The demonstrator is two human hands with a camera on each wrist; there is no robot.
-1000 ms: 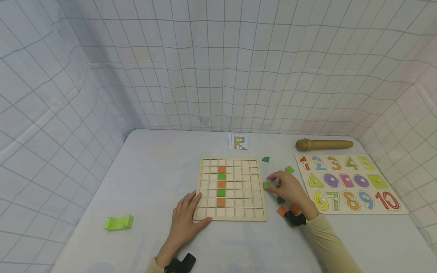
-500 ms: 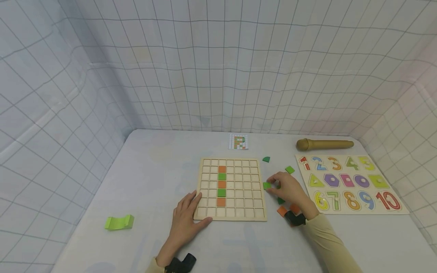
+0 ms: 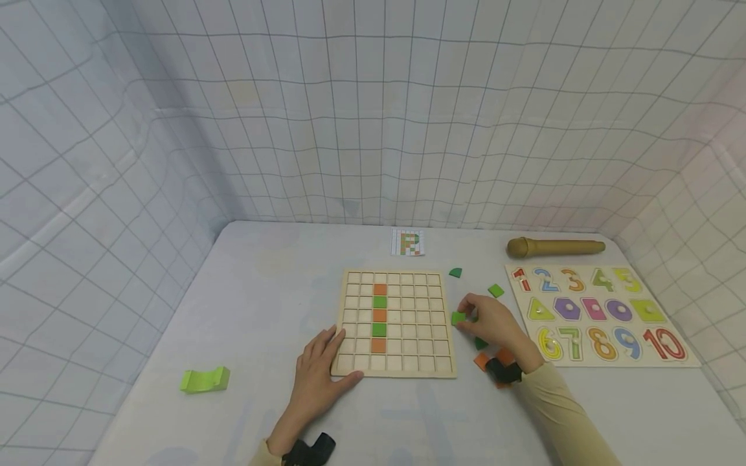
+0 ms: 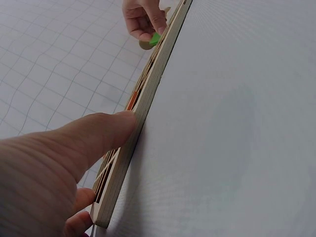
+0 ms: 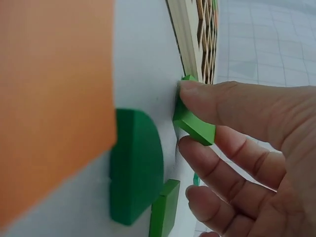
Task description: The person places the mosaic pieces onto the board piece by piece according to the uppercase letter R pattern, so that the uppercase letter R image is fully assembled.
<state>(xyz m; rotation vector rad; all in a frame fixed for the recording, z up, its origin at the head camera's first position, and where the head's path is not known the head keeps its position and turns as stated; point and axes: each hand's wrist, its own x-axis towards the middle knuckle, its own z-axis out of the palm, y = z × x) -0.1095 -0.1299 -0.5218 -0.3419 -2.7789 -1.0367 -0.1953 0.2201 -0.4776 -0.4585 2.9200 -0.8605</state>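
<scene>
A square wooden grid board point(image 3: 408, 363) lies flat on the table, with an orange and green column of square tiles point(image 3: 379, 316) in its left part. At its near left corner rests my left hand point(image 3: 317, 375), fingers along the left edge and thumb against the front edge point(image 4: 123, 163). Just off the board's right edge, my right hand point(image 3: 489, 320) pinches a green square tile point(image 5: 197, 126) between thumb and fingers. Under and beside that hand lie a dark green rounded piece point(image 5: 136, 168), another light green tile point(image 5: 165, 210) and orange tiles point(image 3: 481, 360), partly hidden by the wrist.
Behind the board lies a small pattern card point(image 3: 408, 242). A dark green quarter-round point(image 3: 456, 272) and a green tile point(image 3: 496, 290) sit right of it. Farther right are a number puzzle board point(image 3: 594, 323) and a brown toy microphone point(image 3: 556, 247). A lime-green block point(image 3: 205, 380) lies left.
The head view has shifted very slightly. My left hand stays on the board's corner, and my right hand keeps its pinch on the green tile in nearly the same spot.
</scene>
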